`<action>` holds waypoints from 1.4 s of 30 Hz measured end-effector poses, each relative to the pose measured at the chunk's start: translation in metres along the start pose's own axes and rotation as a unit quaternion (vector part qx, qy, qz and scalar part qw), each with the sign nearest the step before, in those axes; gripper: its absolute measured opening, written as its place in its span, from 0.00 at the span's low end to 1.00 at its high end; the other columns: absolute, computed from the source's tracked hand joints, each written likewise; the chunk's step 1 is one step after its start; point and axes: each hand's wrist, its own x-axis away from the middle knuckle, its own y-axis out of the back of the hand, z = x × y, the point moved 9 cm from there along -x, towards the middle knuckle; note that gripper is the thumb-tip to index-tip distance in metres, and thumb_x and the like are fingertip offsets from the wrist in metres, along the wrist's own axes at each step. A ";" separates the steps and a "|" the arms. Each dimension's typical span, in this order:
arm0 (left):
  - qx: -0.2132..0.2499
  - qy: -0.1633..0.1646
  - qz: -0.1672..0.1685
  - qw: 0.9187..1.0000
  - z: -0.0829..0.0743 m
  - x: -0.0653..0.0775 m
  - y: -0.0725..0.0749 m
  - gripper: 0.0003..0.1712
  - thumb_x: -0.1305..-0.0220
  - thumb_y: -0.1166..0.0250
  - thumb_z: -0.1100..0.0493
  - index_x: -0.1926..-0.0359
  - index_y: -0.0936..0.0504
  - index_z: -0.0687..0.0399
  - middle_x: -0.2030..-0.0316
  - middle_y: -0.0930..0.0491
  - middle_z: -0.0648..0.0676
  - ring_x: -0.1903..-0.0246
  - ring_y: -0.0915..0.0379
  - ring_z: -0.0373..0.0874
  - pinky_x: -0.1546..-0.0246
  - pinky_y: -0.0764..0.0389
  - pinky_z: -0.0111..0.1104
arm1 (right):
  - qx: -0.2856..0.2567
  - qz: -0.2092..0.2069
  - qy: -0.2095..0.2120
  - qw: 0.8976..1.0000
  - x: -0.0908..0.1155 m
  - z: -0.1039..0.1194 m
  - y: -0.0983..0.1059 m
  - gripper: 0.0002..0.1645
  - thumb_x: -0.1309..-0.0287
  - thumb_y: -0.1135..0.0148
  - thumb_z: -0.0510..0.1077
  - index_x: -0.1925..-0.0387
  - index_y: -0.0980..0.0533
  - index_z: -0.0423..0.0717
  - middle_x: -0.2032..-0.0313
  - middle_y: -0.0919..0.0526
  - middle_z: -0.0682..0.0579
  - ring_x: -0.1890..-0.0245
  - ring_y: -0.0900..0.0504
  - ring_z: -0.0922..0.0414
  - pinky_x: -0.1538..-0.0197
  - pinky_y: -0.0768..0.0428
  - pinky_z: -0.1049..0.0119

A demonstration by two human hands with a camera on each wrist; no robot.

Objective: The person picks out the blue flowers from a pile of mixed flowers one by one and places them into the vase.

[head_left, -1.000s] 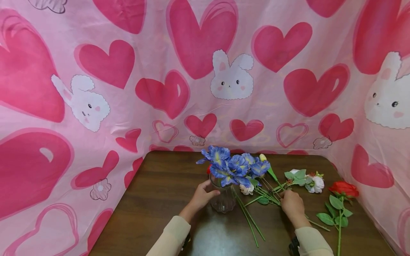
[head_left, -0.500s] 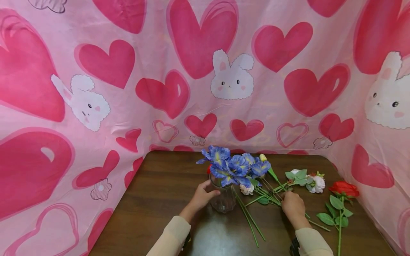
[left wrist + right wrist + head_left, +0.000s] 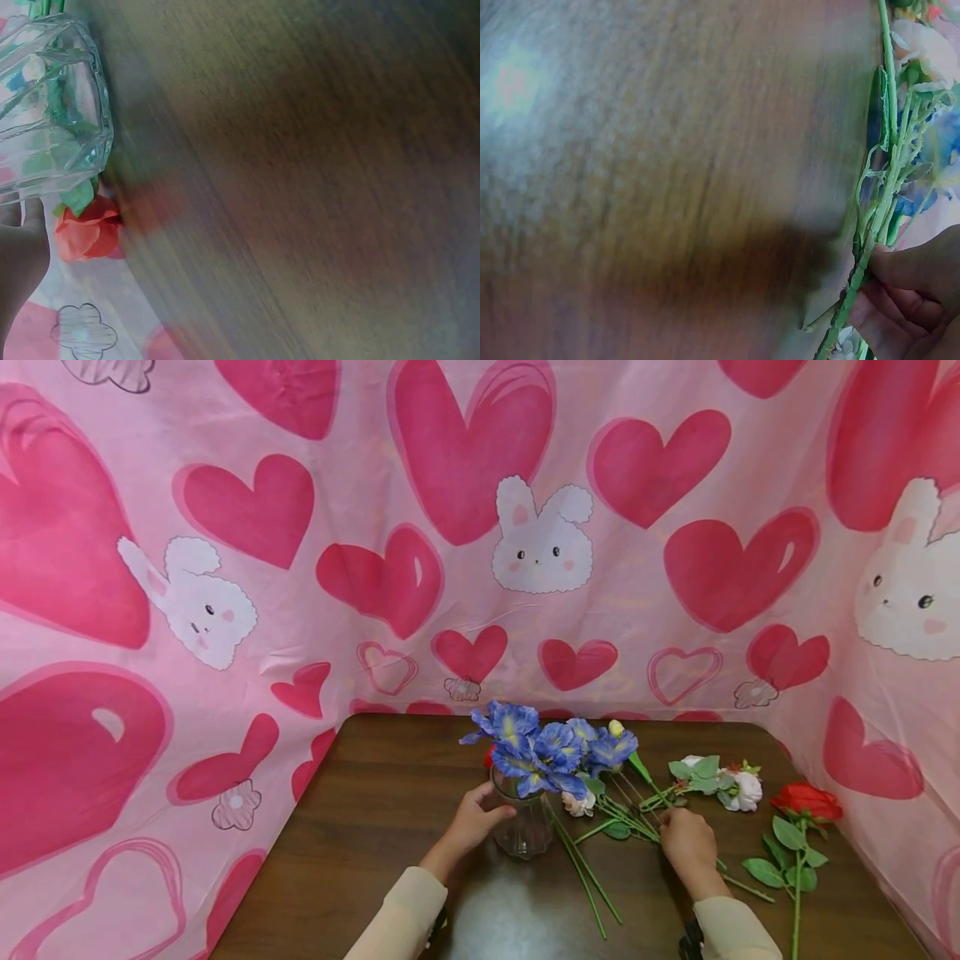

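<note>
- Grip of the left hand [image 3: 476, 817]: holding the glass vase [image 3: 522, 835] near its top, thumb across the near side, fingers round the far side and partly hidden.
- Grip of the right hand [image 3: 687, 843]: narrow, thumb pressed to the green stems [image 3: 889, 180] with the fingers bent beneath; how many stems are caught between them cannot be told.
- Left forearm, in its pale sleeve [image 3: 397, 914], slants up and rightward from the lower edge; the right one, in a matching sleeve, leans up and leftward, knuckles uppermost. The hands are well apart.
- Vase upright on the dark wooden surface [image 3: 390, 802], with blue flowers [image 3: 551, 747] covering its mouth in the head view; whether they stand inside cannot be told.
- Two loose stems run from beside the vase toward the near edge.
- Between the hands, a pale flower [image 3: 578, 803]; farther back, a yellow bud [image 3: 616, 728].
- Beyond the right hand, white-pink blooms [image 3: 744, 792]; farther right, a red rose [image 3: 806, 803] lies with its stem pointing nearward.
- Behind everything, pink cloth [image 3: 480, 610] printed with hearts and rabbits.
</note>
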 end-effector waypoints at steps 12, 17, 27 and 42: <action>0.003 0.005 0.002 1.000 0.003 0.001 0.000 0.27 0.40 0.32 0.64 0.41 0.25 0.70 0.50 0.20 0.63 0.51 0.23 0.52 0.54 0.21 0.34 | -0.050 -0.077 0.014 0.996 0.000 0.004 0.018 0.08 0.42 0.38 0.33 0.62 0.18 0.32 0.67 0.16 0.35 0.70 0.19 0.36 0.69 0.24 0.42; 0.006 0.019 0.003 1.000 0.006 0.001 0.001 0.28 0.40 0.31 0.62 0.40 0.25 0.68 0.49 0.20 0.63 0.52 0.22 0.43 0.54 0.21 0.34 | -0.084 -0.128 0.014 0.988 0.002 0.011 0.029 0.09 0.42 0.36 0.34 0.61 0.18 0.33 0.67 0.15 0.37 0.71 0.18 0.40 0.68 0.24 0.43; 0.010 0.011 0.000 1.000 0.006 0.000 0.001 0.26 0.40 0.32 0.65 0.42 0.25 0.70 0.50 0.20 0.64 0.53 0.22 0.41 0.54 0.21 0.34 | -0.149 -0.174 0.029 0.973 0.002 0.038 0.050 0.08 0.43 0.32 0.36 0.61 0.16 0.37 0.69 0.14 0.43 0.70 0.18 0.46 0.71 0.25 0.58; 0.006 0.001 -0.004 1.000 -0.001 0.001 0.001 0.24 0.41 0.32 0.68 0.44 0.25 0.73 0.53 0.18 0.63 0.54 0.21 0.50 0.56 0.20 0.33 | -0.263 -0.150 0.010 0.953 0.020 0.075 0.068 0.10 0.45 0.29 0.39 0.60 0.15 0.40 0.66 0.13 0.46 0.71 0.18 0.64 0.71 0.24 0.74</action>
